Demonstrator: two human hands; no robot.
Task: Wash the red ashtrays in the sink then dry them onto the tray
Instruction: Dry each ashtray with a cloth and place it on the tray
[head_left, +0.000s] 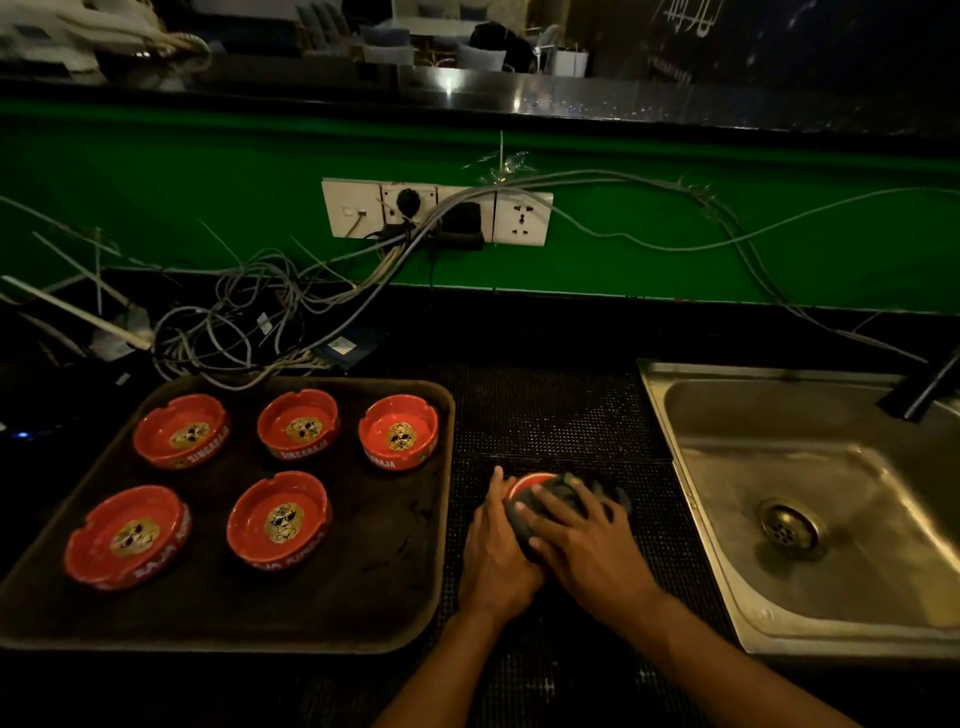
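Several red ashtrays with gold skull prints, such as the nearest one (279, 521), sit spaced apart on a dark brown tray (395, 597) at the left. Between tray and sink, on a black mesh mat, my left hand (496, 551) grips the side of another red ashtray (527, 482), of which only the far rim shows. My right hand (582, 535) presses a dark grey cloth (545, 493) down over that ashtray. The steel sink (727, 467) lies at the right with its drain (789, 527) showing.
A black tap (924, 387) leans over the sink's back right corner. Behind the tray lies a tangle of grey cables (249, 322) running up to a white socket strip (436, 213) on the green wall. The black mesh mat (545, 410) covers the counter between tray and sink.
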